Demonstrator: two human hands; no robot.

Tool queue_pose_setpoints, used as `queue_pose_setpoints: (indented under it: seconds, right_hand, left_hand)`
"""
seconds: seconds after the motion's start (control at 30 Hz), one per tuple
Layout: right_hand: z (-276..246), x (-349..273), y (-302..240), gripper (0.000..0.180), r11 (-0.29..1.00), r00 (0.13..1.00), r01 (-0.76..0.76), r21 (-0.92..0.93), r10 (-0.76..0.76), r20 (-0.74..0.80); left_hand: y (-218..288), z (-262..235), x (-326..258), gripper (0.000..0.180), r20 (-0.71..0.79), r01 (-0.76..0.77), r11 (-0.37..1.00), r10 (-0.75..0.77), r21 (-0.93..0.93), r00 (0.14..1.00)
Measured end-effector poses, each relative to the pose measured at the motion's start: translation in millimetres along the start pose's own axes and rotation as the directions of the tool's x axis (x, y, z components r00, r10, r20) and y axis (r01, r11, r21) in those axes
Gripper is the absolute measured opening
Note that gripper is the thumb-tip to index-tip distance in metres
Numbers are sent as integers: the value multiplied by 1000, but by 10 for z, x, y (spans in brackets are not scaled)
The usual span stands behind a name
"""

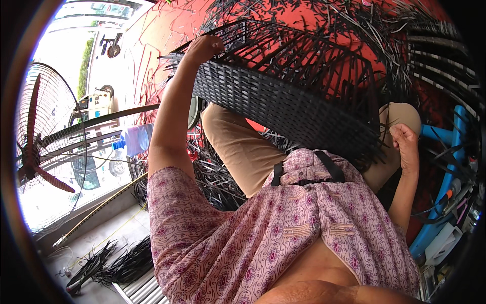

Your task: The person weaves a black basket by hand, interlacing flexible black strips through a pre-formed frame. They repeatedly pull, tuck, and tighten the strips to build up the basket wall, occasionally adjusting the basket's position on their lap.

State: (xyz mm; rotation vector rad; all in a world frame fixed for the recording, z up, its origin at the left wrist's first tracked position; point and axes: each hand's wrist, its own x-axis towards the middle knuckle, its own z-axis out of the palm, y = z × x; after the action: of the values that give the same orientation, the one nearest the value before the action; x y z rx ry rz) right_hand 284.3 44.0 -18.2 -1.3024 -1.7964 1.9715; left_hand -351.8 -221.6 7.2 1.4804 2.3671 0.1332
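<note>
Left hand (pixel 203 48) is up at the far left corner of the black woven basket (pixel 283 101), fingers curled shut around its rim w/ arm stretched out from the lower left. Right hand (pixel 403 139) sits at the basket's right end, just off the near corner, closed into a fist; looks like it pinches a thin black strip, but can't tell for sure, too small and dark there.

Basket lies tilted across the person's lap, resting on the tan trousers (pixel 238 147), long side toward the camera. Woven wall is dense at the near side, w/ bare upright black strips sticking up along the top, unwoven.

Surroundings:
- Red floor (pixel 298 20) beyond the basket, littered w/ loose black strips (pixel 425 35), thickest at upper right.
- More black strips bundled on the grey floor at lower left (pixel 109 261).
- Pedestal fan (pixel 43 147) at far left, by a railing.
- Clear plastic water bottle w/ blue cap (pixel 134 139) near the left elbow, well apart from both hands.
- Blue frame (pixel 445 177) at right, beside the right forearm.
- Pink patterned shirt (pixel 263 228) fills the bottom.
</note>
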Motion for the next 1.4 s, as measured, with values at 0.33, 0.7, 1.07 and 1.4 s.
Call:
queue_pose_setpoints:
  seconds: [0.33, 0.7, 1.07, 1.4]
  right_hand:
    - [215, 24, -84, 15, 1000, 1000, 3, -2, -3, 6]
    - [191, -15, -31, 18, 999, 1000, -11, -40, 11, 7]
    - [215, 3, -29, 19, 999, 1000, -18, -32, 17, -26]
    - [35, 24, -99, 28, 983, 999, -43, -179, 46, 13]
  left_hand:
    - [-447, -26, 80, 17, -42, -2, 971, -8, -241, 999]
    - [-390, -136, 255, 46, 295, 84, 983, -33, -163, 955]
    - [-363, -327, 233, 39, 276, 259, 956, -216, -133, 937]
    - [-907, -174, 316, 34, 172, 233, 970, -219, -63, 960]
